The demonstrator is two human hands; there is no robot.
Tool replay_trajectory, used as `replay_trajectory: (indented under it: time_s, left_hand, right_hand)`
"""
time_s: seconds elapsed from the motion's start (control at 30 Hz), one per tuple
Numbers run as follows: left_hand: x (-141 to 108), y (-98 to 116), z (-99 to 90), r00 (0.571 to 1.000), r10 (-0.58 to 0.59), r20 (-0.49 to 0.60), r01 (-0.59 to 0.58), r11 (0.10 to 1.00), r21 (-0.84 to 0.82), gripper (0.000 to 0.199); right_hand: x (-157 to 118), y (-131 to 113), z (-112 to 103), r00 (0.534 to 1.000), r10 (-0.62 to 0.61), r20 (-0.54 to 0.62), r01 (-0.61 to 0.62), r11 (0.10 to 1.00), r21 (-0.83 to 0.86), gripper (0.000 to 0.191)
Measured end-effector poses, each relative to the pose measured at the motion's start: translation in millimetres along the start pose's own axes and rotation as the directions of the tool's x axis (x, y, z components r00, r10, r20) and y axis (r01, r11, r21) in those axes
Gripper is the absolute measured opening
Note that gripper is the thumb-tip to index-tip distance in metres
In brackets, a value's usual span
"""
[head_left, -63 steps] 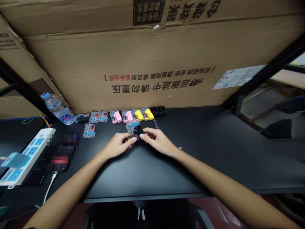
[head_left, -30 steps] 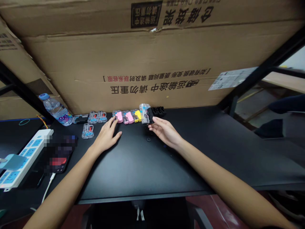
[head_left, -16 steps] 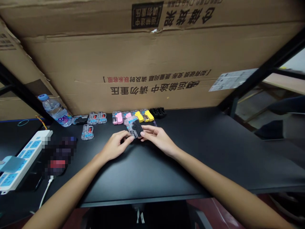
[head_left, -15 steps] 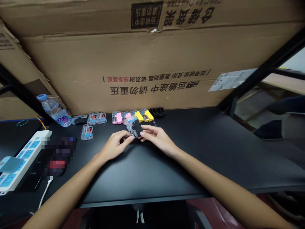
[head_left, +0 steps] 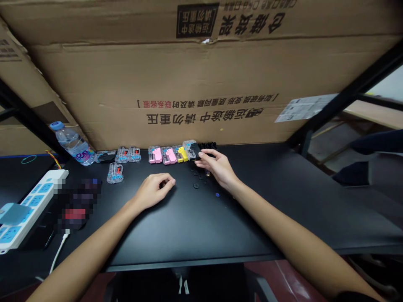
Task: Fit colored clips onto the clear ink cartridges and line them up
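Up close on the tabletop (head_left: pixel 189 226), your left hand (head_left: pixel 155 189) sits empty, fingers loosely curled. Your right hand (head_left: pixel 217 164) is the nearer one, its fingertips (head_left: pixel 200 154) at a clear plastic pack (head_left: pixel 189 149) lying roughly side to side beside the colored packs (head_left: pixel 163 155). Can't tell if you're pinching it.

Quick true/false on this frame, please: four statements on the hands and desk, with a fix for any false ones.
1. The right hand has its fingers on a clear plastic pack at the back of the desk. True.
2. The left hand is gripping a pink pack. False: it rests on the black desk, apart from the packs.
3. Small round black pieces lie on the desk below the right hand. True.
4. The power strip is all black. False: it is white with blue socket panels.
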State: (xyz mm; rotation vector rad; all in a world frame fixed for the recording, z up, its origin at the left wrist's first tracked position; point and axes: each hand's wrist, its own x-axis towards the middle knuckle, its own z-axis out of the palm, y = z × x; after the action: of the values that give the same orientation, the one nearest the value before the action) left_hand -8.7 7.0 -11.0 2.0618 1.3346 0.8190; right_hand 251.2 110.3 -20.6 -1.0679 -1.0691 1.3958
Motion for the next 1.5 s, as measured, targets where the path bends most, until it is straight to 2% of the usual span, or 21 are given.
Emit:
replay_trajectory:
  time_s: [0.17, 0.43, 0.57, 0.63, 0.7, 0.8, 0.87, 0.93, 1.0, 1.07, 1.17, 1.23, 1.3, 1.37, 1.5]
  left_hand:
    - [-1, 0, 0.0, 1.000, 0.014, 0.021, -0.015, 0.998, 0.053, 0.030]
    - [-2, 5, -2.2, 0.999, 0.032, 0.042, -0.037, 0.992, 0.118, 0.028]
    - [-1, 11, -13.6, 0.998, 0.034, -0.045, -0.020, 0.962, 0.271, 0.027]
    - [1, 10, -27.0, 0.988, -0.007, -0.152, 0.066, 0.920, 0.386, 0.026]
    - [1, 4, -44.9, 0.959, -0.079, -0.271, 0.205, 0.854, 0.478, 0.027]
    - [-1, -16, -72.7, 0.881, -0.226, -0.417, 0.443, 0.704, 0.555, 0.030]
    - [-4, -32, -85.2, 0.818, -0.338, -0.466, 0.568, 0.607, 0.557, 0.032]
    - [-6, -45, -88.5, 0.796, -0.413, -0.444, 0.605, 0.578, 0.547, 0.032]
    - [-6, -51, -81.7, 0.816, -0.420, -0.398, 0.578, 0.624, 0.527, 0.031]
    - [-3, -47, -66.8, 0.869, -0.366, -0.334, 0.491, 0.725, 0.483, 0.032]
    - [1, -27, -38.0, 0.948, -0.226, -0.223, 0.296, 0.886, 0.357, 0.035]
    - [2, -10, -20.8, 0.976, -0.149, -0.157, 0.185, 0.950, 0.252, 0.037]
    - [2, 6, -8.9, 0.986, -0.114, -0.120, 0.132, 0.980, 0.152, 0.039]
    - [1, 17, -3.2, 0.992, -0.082, -0.096, 0.087, 0.995, 0.051, 0.039]
    - [-1, 20, -4.8, 0.990, 0.040, -0.133, -0.046, 0.998, -0.049, 0.035]
  right_hand:
    - [16, -2, -4, 0.999, -0.038, -0.015, 0.037, 0.995, -0.095, 0.038]
    - [22, 4, -3, 0.997, -0.078, 0.010, 0.078, 0.981, -0.175, 0.048]
    - [21, 6, -5, 0.991, -0.135, 0.000, 0.133, 0.975, -0.175, 0.051]
    - [17, 5, -5, 0.988, -0.153, 0.004, 0.152, 0.974, -0.168, 0.051]
    - [11, 2, -5, 0.987, -0.161, 0.014, 0.161, 0.972, -0.171, 0.051]
    - [0, -3, -1, 0.982, -0.187, 0.024, 0.188, 0.965, -0.180, 0.048]
    - [-5, -7, 2, 0.975, -0.220, 0.025, 0.221, 0.958, -0.183, 0.048]
    - [-10, -9, 4, 0.968, -0.248, 0.026, 0.248, 0.949, -0.194, 0.049]
    - [-12, -10, 4, 0.965, -0.262, 0.031, 0.262, 0.940, -0.217, 0.049]
    - [-11, -10, 2, 0.961, -0.274, 0.037, 0.274, 0.931, -0.240, 0.047]
    - [-5, -8, -7, 0.947, -0.319, 0.031, 0.314, 0.904, -0.292, 0.044]
    - [3, -7, -17, 0.927, -0.375, 0.012, 0.352, 0.859, -0.372, 0.040]
    - [11, -6, -27, 0.901, -0.433, 0.007, 0.378, 0.778, -0.502, 0.033]
    - [19, -4, -38, 0.880, -0.474, 0.032, 0.377, 0.656, -0.653, 0.026]
    - [29, 1, -57, 0.854, -0.506, 0.121, 0.346, 0.378, -0.859, 0.031]
